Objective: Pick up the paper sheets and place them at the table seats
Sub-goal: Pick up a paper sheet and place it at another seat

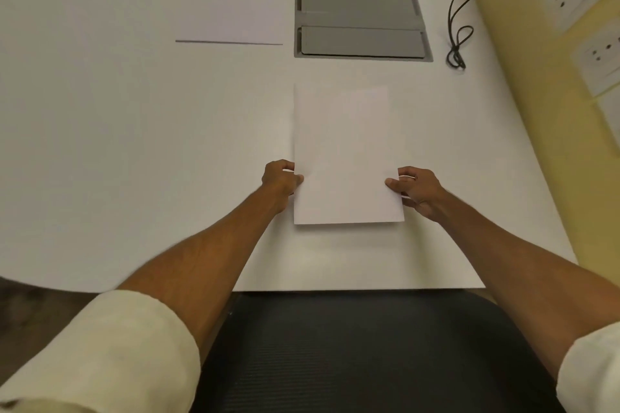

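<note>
The paper sheets (345, 154) lie flat on the white tabletop (134, 144), in front of a black chair (352, 345). The left hand (280, 179) and right hand (416, 189) pinch the two long sides. Paper is light, thin and bendy, so holding both sides should keep it flat.

Paper sheet (345, 151) on table (134, 144), floor box (360, 23) behind, perhaps flush.
</note>
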The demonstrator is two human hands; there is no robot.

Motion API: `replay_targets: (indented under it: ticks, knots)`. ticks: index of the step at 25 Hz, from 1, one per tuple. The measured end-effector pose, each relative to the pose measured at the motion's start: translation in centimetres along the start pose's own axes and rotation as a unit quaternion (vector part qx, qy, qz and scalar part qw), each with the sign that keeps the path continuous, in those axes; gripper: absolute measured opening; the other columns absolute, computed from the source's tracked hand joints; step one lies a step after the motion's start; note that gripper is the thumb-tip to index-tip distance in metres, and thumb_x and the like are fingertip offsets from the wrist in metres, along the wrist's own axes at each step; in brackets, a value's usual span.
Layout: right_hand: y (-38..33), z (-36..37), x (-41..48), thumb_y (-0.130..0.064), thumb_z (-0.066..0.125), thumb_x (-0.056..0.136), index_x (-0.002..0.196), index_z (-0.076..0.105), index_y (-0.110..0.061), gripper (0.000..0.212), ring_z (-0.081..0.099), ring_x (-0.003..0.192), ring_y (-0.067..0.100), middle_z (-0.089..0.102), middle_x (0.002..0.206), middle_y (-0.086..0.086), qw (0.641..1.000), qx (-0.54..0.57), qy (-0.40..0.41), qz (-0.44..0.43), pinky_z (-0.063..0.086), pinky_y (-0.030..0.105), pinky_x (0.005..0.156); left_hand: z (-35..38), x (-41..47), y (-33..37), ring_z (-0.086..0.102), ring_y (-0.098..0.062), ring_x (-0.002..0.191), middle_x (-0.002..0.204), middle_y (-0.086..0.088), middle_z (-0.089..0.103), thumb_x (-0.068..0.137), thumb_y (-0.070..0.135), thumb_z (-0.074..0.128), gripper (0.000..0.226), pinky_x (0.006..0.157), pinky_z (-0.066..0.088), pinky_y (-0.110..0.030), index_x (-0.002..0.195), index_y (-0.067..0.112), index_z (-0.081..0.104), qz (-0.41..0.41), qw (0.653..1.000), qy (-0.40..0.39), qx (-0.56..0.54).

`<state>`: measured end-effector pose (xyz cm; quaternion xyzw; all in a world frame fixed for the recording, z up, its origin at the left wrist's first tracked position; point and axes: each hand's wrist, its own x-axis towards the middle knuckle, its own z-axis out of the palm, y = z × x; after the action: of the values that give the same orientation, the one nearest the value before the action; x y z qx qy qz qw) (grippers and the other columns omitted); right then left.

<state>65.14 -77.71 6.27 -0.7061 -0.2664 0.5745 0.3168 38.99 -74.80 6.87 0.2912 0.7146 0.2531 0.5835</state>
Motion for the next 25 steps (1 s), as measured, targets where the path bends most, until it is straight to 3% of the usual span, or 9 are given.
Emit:
replay_targets:
  ticks: [4, 8, 11, 15, 19, 22, 25]
  knots:
    - [1.2, -0.1, 0.7, 0.002, 0.068, 0.083, 0.101, 0.06, -0.006, 0.021, 0.062, 0.073, 0.016, 0.064, 0.083, 0.004, 1.0, -0.015, 0.021, -0.007, 0.052, 0.026, 0.066, 1.0, 1.1, -1.6, 0.068, -0.03, 0.095, 0.103, -0.015, 0.07, 0.079, -0.006, 0.066, 0.024, 0.087, 0.056, -0.039, 0.095, 0.011, 0.065, -0.006, 1.0, 0.009, 0.025]
    - [2.5, -0.7, 1.7, 0.0, 0.071, 0.08, 0.101, 0.063, -0.004, 0.023, 0.06, 0.07, 0.019, 0.063, 0.081, 0.007, 0.998, -0.059, 0.03, -0.016, 0.05, 0.028, 0.064, 1.5, 1.4, -2.3, 0.059, -0.022, 0.073, 0.091, -0.009, 0.066, 0.078, -0.004, 0.067, 0.024, 0.059, 0.046, -0.022, 0.096, 0.011, 0.066, 0.002, 0.999, 0.021, 0.046]
    - [3.3, -1.0, 2.5, -0.004, 0.075, 0.077, 0.088, 0.065, -0.009, 0.016, 0.048, 0.063, 0.021, 0.052, 0.068, 0.005, 0.994, -0.101, 0.036, -0.028, 0.042, 0.03, 0.062, 1.8, 1.7, -2.6, 0.053, -0.016, 0.06, 0.089, -0.007, 0.065, 0.077, -0.004, 0.067, 0.023, 0.05, 0.04, -0.02, 0.095, 0.011, 0.066, 0.009, 0.998, 0.028, 0.057]
    - [4.0, -1.2, 3.3, -0.005, 0.076, 0.076, 0.078, 0.064, -0.015, 0.016, 0.037, 0.054, 0.016, 0.04, 0.057, -0.002, 0.989, -0.131, 0.044, -0.045, 0.034, 0.027, 0.056, 2.3, 2.2, -3.2, 0.057, -0.022, 0.067, 0.091, -0.009, 0.065, 0.075, -0.004, 0.069, 0.021, 0.056, 0.046, -0.024, 0.09, 0.011, 0.064, 0.02, 0.996, 0.041, 0.072]
    - [4.4, -1.2, 3.7, -0.007, 0.079, 0.072, 0.075, 0.063, -0.02, 0.02, 0.044, 0.062, 0.017, 0.049, 0.062, -0.001, 0.983, -0.162, 0.057, -0.06, 0.038, 0.03, 0.062, 2.5, 2.6, -3.6, 0.059, -0.025, 0.075, 0.083, -0.005, 0.062, 0.072, -0.004, 0.069, 0.02, 0.069, 0.054, -0.031, 0.079, 0.011, 0.06, 0.043, 0.993, 0.064, 0.087]
    - [4.6, -1.1, 3.7, -0.007, 0.079, 0.07, 0.082, 0.063, -0.015, 0.022, 0.05, 0.066, 0.018, 0.053, 0.064, -0.002, 0.977, -0.181, 0.073, -0.082, 0.043, 0.033, 0.064, 2.6, 2.8, -3.8, 0.057, -0.023, 0.072, 0.073, 0.001, 0.056, 0.071, -0.004, 0.068, 0.027, 0.075, 0.057, -0.04, 0.07, 0.018, 0.053, 0.056, 0.99, 0.079, 0.103]
    - [4.8, -1.1, 3.6, -0.008, 0.08, 0.069, 0.093, 0.061, -0.011, 0.031, 0.05, 0.067, 0.019, 0.052, 0.067, -0.001, 0.972, -0.195, 0.083, -0.103, 0.047, 0.036, 0.067, 2.6, 2.9, -4.1, 0.055, -0.025, 0.069, 0.079, -0.003, 0.056, 0.069, -0.003, 0.068, 0.029, 0.073, 0.058, -0.044, 0.068, 0.019, 0.05, 0.084, 0.984, 0.083, 0.13]
